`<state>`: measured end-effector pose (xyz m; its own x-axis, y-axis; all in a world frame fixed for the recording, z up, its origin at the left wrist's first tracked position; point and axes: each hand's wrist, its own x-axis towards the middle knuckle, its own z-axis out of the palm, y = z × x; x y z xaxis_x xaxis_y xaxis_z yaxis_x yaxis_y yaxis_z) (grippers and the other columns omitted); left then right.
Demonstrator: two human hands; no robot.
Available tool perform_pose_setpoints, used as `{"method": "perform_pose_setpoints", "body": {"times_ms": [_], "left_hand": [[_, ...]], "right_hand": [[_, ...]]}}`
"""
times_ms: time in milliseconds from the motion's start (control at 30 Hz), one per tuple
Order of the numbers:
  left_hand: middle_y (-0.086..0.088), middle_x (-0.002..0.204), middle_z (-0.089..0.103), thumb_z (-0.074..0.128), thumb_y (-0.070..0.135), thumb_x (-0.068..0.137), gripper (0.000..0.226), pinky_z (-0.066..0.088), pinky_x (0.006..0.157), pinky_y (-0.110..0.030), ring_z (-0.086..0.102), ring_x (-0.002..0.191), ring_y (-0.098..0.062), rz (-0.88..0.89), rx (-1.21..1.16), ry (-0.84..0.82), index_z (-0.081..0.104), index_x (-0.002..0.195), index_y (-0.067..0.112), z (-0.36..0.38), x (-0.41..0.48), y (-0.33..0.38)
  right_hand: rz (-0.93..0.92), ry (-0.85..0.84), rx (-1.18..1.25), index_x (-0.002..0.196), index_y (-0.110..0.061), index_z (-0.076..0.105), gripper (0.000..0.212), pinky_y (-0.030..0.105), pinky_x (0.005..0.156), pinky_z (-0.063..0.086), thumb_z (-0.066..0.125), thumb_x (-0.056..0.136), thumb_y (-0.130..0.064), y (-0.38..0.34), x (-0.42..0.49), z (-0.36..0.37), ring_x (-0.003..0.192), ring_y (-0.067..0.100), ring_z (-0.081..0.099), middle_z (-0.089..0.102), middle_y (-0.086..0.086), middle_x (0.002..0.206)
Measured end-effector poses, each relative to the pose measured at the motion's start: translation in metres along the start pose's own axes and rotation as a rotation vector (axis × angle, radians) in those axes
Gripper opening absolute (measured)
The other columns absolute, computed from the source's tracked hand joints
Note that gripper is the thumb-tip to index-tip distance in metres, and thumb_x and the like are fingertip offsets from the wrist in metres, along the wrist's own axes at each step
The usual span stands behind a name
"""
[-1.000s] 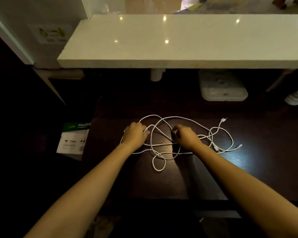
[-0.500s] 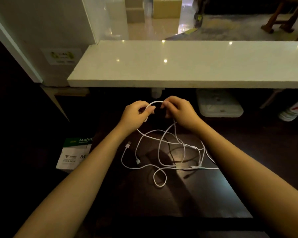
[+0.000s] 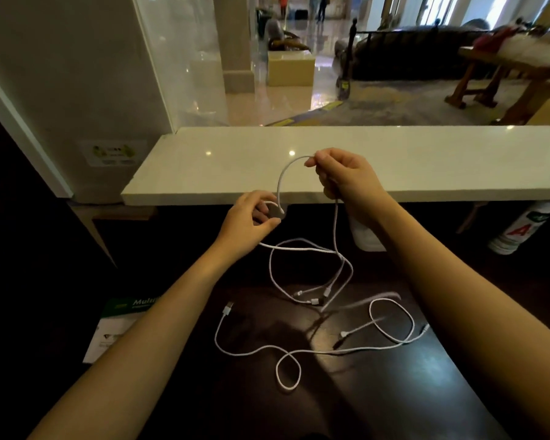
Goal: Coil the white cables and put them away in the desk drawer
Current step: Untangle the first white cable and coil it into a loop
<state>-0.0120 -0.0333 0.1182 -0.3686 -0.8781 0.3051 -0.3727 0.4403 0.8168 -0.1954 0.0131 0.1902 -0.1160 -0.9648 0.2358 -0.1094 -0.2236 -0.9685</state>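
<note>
A white cable (image 3: 280, 182) arcs in the air between my two hands above the dark desk (image 3: 394, 392). My right hand (image 3: 340, 176) pinches its upper end, raised in front of the counter. My left hand (image 3: 251, 222) grips it lower down, at the counter's edge. From both hands the cable hangs down in loose loops with several connectors dangling near the middle. A second white cable (image 3: 267, 349) lies spread on the desk with a small loop at the front and a wider loop at the right. No drawer is visible.
A pale stone counter (image 3: 458, 160) runs across just beyond my hands, with a lobby behind it. A ream of A4 paper (image 3: 115, 328) sits low at the left. A white container (image 3: 365, 236) and a white roll with red lettering (image 3: 518, 230) stand under the counter.
Both hands have lifted one cable off the desk, the right going higher than the left. One cable now lies apart on the desk. The view has tilted upward.
</note>
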Motion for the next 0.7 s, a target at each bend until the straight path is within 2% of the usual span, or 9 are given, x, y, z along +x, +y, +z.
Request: {"method": "perform_pose_setpoints", "body": {"times_ms": [67, 133, 200, 300, 400, 500, 567, 633, 700], "left_hand": [[-0.003, 0.111, 0.042, 0.069, 0.002, 0.077, 0.040, 0.054, 0.074, -0.016, 0.061, 0.083, -0.009, 0.044, -0.098, 0.130, 0.053, 0.109, 0.021, 0.001, 0.002, 0.012], [-0.005, 0.122, 0.039, 0.068, 0.001, 0.078, 0.053, 0.056, 0.074, -0.018, 0.063, 0.089, -0.015, 0.020, -0.227, 0.192, 0.048, 0.122, 0.022, -0.002, 0.007, 0.025], [-0.005, 0.128, 0.042, 0.067, 0.004, 0.080, 0.061, 0.058, 0.071, -0.023, 0.064, 0.087, -0.015, -0.063, -0.357, 0.102, 0.042, 0.132, 0.022, -0.002, 0.011, 0.039], [-0.007, 0.132, 0.047, 0.069, 0.008, 0.080, 0.065, 0.059, 0.077, -0.037, 0.067, 0.091, -0.017, -0.154, -0.412, -0.042, 0.040, 0.136, 0.020, 0.003, 0.016, 0.048], [-0.007, 0.116, 0.058, 0.065, 0.005, 0.082, 0.056, 0.059, 0.074, -0.033, 0.068, 0.077, -0.014, -0.220, -0.498, -0.013, 0.042, 0.131, 0.019, 0.010, 0.015, 0.045], [0.000, 0.078, 0.066, 0.054, 0.006, 0.091, 0.024, 0.051, 0.048, -0.020, 0.058, 0.050, -0.005, -0.284, -0.696, -0.016, 0.054, 0.114, 0.013, 0.010, 0.013, 0.032], [0.006, 0.058, 0.058, 0.045, 0.013, 0.096, 0.015, 0.040, 0.039, -0.015, 0.046, 0.039, -0.003, -0.313, -0.865, -0.018, 0.060, 0.100, 0.012, 0.007, 0.014, 0.021], [0.007, 0.047, 0.047, 0.039, 0.019, 0.098, 0.023, 0.031, 0.036, -0.014, 0.037, 0.035, -0.003, -0.313, -0.988, -0.021, 0.059, 0.095, 0.011, 0.002, 0.015, 0.014], [0.008, 0.043, 0.038, 0.035, 0.023, 0.099, 0.027, 0.026, 0.034, -0.015, 0.031, 0.033, -0.003, -0.265, -0.977, -0.038, 0.058, 0.094, 0.010, -0.001, 0.015, 0.009]], "right_hand": [[-0.026, 0.021, 0.010, 0.089, -0.008, 0.063, 0.024, 0.024, 0.048, 0.023, 0.044, 0.097, -0.021, -0.005, 0.000, -0.001, 0.049, 0.008, 0.029, 0.038, 0.002, 0.063], [-0.054, 0.059, 0.024, 0.089, -0.009, 0.063, 0.024, 0.024, 0.048, 0.022, 0.044, 0.097, -0.022, -0.011, 0.002, -0.002, 0.049, 0.009, 0.029, 0.037, 0.003, 0.063], [-0.064, 0.110, -0.019, 0.087, -0.010, 0.063, 0.024, 0.024, 0.047, 0.024, 0.044, 0.097, -0.021, -0.016, 0.004, -0.002, 0.046, 0.008, 0.029, 0.037, 0.002, 0.061], [-0.061, 0.208, -0.007, 0.083, -0.010, 0.063, 0.025, 0.023, 0.046, 0.026, 0.044, 0.097, -0.020, -0.024, 0.006, 0.001, 0.045, 0.007, 0.030, 0.038, 0.001, 0.059], [-0.072, 0.236, 0.154, 0.080, -0.009, 0.062, 0.026, 0.020, 0.044, 0.025, 0.043, 0.097, -0.018, -0.036, 0.008, 0.001, 0.043, 0.007, 0.029, 0.037, 0.002, 0.059], [-0.077, 0.220, 0.232, 0.081, -0.008, 0.061, 0.026, 0.020, 0.044, 0.023, 0.043, 0.097, -0.017, -0.050, 0.010, -0.006, 0.045, 0.008, 0.027, 0.035, 0.003, 0.060], [-0.077, 0.235, 0.244, 0.081, -0.009, 0.061, 0.027, 0.020, 0.043, 0.023, 0.042, 0.097, -0.018, -0.058, 0.013, -0.015, 0.046, 0.009, 0.026, 0.036, 0.003, 0.060], [-0.072, 0.266, 0.265, 0.080, -0.009, 0.060, 0.027, 0.020, 0.043, 0.022, 0.041, 0.098, -0.017, -0.063, 0.017, -0.024, 0.046, 0.009, 0.026, 0.037, 0.002, 0.059], [-0.062, 0.293, 0.269, 0.080, -0.009, 0.061, 0.027, 0.019, 0.042, 0.023, 0.042, 0.097, -0.018, -0.064, 0.019, -0.031, 0.044, 0.008, 0.028, 0.038, 0.001, 0.058]]}}
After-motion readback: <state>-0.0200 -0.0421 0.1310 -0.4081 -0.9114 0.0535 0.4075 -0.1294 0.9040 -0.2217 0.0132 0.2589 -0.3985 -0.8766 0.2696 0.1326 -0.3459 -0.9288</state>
